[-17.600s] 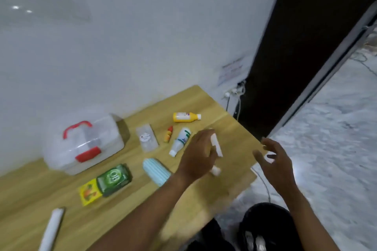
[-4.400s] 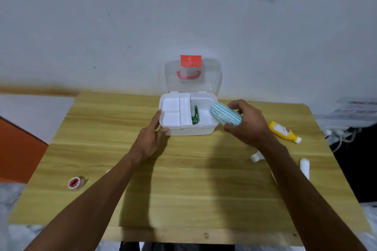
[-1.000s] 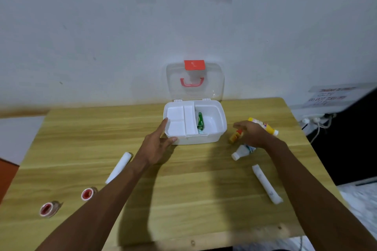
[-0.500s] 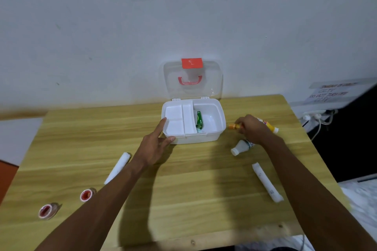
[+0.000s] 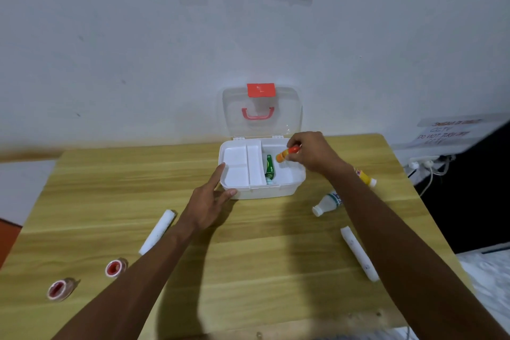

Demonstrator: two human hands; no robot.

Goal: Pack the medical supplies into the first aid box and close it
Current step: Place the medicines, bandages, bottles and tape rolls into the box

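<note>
The white first aid box (image 5: 287,190) stands open at the table's back, its clear lid (image 5: 287,110) with a red latch leaning upright against the wall. A white tray fills its left half; a green packet (image 5: 270,166) lies in the right compartment. My right hand (image 5: 313,152) hovers over that compartment, shut on a small orange and red tube (image 5: 287,152). My left hand (image 5: 208,203) rests flat on the table, fingers touching the box's front left corner. A white bottle (image 5: 327,203), a yellow bottle (image 5: 365,176), two white rolls (image 5: 157,231) (image 5: 358,252) and two red tape rolls (image 5: 115,268) (image 5: 59,288) lie on the table.
The wooden table (image 5: 248,270) stands against a white wall. Cables and a power strip (image 5: 425,164) hang beyond its right edge, beside a dark panel. A paper sign (image 5: 447,132) is on the wall at right.
My right hand lifted the small orange tube off the table and carried it left, over the box's right compartment. My left hand stayed at the box's corner.
</note>
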